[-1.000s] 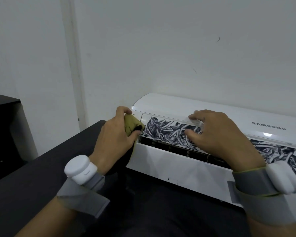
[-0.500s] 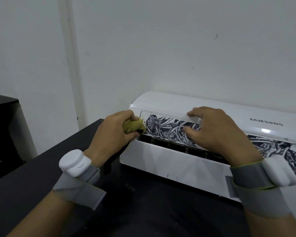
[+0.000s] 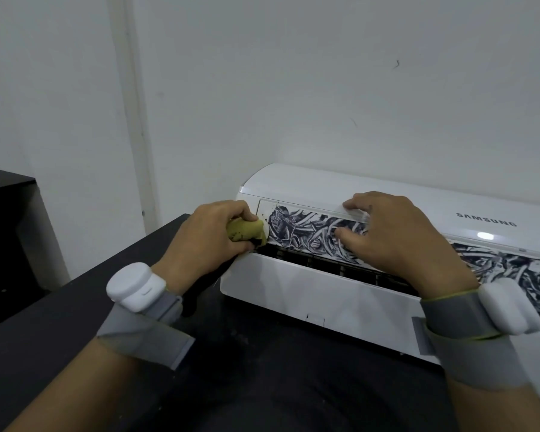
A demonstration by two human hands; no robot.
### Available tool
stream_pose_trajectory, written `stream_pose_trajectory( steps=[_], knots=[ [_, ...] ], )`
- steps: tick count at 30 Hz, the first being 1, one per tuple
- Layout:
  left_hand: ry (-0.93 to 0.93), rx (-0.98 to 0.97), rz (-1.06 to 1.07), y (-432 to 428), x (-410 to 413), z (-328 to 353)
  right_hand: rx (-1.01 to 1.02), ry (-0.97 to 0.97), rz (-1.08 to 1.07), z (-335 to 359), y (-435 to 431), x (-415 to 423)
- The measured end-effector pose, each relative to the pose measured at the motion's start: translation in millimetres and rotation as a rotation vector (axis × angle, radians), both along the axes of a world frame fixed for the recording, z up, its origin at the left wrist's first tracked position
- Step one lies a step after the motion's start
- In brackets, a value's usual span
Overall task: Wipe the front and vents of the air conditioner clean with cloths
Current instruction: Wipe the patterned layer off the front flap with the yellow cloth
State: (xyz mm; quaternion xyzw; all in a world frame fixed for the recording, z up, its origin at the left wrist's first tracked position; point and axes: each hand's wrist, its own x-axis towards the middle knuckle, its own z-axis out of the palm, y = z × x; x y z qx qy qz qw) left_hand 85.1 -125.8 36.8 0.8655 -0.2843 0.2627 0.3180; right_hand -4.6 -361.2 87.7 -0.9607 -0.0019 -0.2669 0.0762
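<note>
Black tabletop (image 3: 75, 338), matte, fills the near field and carries the unit.

- Left wrist band (image 3: 134, 286): grey strap with a white rounded module on top.
- Right wrist band (image 3: 508, 310): same grey strap, with its white module turned to the outer side.
- Left hand (image 3: 206, 238): fingers and thumb curled round a bunched yellow-green cloth (image 3: 247, 230) with dark smudges. It holds the cloth against the left end of the unit's patterned strip, just above the vent slot.
- Right hand (image 3: 396, 238): holds nothing. Its fingers are spread and nearly straight, with the tips resting on the patterned strip and the white ledge above it.
- Air conditioner (image 3: 309, 294): white Samsung wall-type unit, lying on the tabletop against the wall and running off the right edge of view.
  - Vent slot (image 3: 309, 260): dark, runs along above the lower flap.
  - Patterned strip (image 3: 300, 227): black-and-white swirls, directly above the slot.
- Black cabinet (image 3: 0, 229): far left, beyond the table.
- White wall (image 3: 325, 88): a few faint marks, with a vertical white trim strip (image 3: 131, 104) at left.
</note>
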Motion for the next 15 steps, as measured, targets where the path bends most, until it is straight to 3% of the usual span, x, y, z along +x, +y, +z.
stream_pose_trajectory(
  steps=[4, 11, 15],
  knots=[
    [-0.005, 0.031, -0.007, 0.6, 1.3, -0.4, 0.002, -0.002, 0.000, 1.3, 0.0, 0.2],
    [-0.040, -0.312, 0.098, -17.6, 7.5, -1.9, 0.005, -0.003, -0.004, 0.9, 1.2, -1.1],
    [-0.071, -0.303, 0.110, -21.6, 8.2, -1.5, 0.002, -0.006, 0.000, 0.4, -0.1, -0.2]
  ],
)
